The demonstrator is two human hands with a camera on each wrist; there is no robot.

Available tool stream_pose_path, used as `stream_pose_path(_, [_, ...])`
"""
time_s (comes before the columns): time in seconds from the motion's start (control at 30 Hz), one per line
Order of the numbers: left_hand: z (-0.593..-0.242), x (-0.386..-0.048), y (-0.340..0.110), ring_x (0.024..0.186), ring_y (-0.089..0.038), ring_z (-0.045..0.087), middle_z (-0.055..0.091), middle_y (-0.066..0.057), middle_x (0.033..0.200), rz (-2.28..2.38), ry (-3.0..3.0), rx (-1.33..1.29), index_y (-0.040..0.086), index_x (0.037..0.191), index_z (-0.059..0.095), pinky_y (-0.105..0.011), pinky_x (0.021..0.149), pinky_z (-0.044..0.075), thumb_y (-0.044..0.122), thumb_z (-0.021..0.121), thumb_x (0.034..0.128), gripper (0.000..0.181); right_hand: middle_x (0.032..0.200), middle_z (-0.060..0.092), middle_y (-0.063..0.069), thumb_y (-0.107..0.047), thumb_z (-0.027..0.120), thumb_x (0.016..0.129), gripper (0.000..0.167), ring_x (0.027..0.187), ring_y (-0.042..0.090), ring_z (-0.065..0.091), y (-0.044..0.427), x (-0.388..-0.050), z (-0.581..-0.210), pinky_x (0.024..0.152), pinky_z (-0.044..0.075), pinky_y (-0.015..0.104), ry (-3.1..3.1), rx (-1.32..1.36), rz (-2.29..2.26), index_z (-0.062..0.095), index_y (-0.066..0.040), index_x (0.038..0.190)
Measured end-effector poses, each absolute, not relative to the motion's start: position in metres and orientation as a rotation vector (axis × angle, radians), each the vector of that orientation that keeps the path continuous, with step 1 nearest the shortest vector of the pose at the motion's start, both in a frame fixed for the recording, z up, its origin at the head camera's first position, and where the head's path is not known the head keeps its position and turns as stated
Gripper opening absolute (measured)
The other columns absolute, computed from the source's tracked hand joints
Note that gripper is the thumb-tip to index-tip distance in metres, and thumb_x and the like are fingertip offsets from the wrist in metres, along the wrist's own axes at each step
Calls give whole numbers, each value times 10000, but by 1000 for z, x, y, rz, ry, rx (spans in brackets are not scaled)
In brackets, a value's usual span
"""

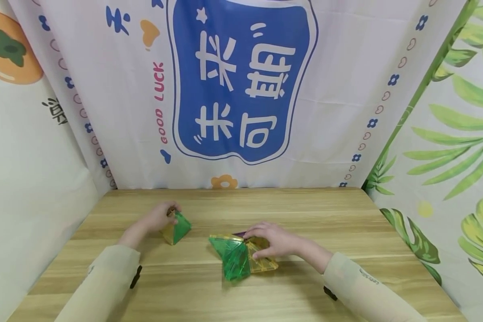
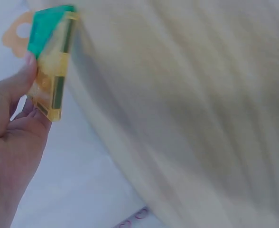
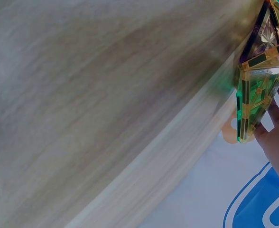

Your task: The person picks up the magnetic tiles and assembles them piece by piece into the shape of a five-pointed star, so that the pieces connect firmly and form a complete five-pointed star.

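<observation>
My left hand (image 1: 161,217), on the table's left side, pinches a small piece made of joined translucent magnetic tiles, with a green face (image 1: 182,228) and a yellow face (image 1: 167,233). In the left wrist view the thumb presses one side of the yellow tile (image 2: 51,78), and the fingers are partly hidden behind it. Near the middle, my right hand (image 1: 275,241) holds a larger pointed shape of magnetic tiles, with green tiles (image 1: 235,259) at its left and a yellow tile (image 1: 261,264) under the hand. A purple tile (image 3: 264,40) shows in the right wrist view.
Both hands work over a wood-grain table (image 1: 201,295). A white printed cloth (image 1: 338,112) hangs behind its far edge, with more cloth at the left and a leaf-patterned cloth (image 1: 459,147) at the right.
</observation>
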State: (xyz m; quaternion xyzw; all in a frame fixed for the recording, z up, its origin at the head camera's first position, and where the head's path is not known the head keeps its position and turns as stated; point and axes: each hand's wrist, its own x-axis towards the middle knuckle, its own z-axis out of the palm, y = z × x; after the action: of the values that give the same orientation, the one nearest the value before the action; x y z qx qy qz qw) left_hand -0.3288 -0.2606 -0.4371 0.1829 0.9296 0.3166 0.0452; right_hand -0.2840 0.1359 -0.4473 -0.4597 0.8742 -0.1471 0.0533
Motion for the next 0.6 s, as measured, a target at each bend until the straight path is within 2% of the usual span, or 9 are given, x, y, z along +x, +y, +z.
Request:
stream_pose_path(0.17, [-422, -335, -245, 888, -259, 594, 637, -143, 982, 978, 2870, 563, -39, 1094, 591, -378, 764, 509, 10, 610, 889, 212, 1391, 487, -5, -427, 611, 893, 513, 1306, 200, 413, 135, -285, -446, 1098, 318, 442, 2628, -1354, -550, 508, -206, 1345])
stream_pose_path(0.4, [-390, -334, -208, 791, -202, 613, 668, -107, 886, 977, 2952, 674, -13, 1027, 649, -323, 690, 530, 30, 632, 879, 155, 1322, 542, 30, -364, 597, 920, 457, 1244, 217, 469, 131, -293, -440, 1059, 376, 421, 2654, -1274, -733, 548, -112, 1299])
stream_pose_path(0.6, [-370, -326, -172, 835, -197, 640, 687, -113, 931, 1071, 2886, 729, 0, 1041, 654, -282, 719, 552, 32, 666, 857, 187, 1242, 602, 85, -263, 592, 937, 381, 1139, 245, 541, 122, -301, -434, 978, 446, 445, 2690, -1139, -952, 567, -56, 1256])
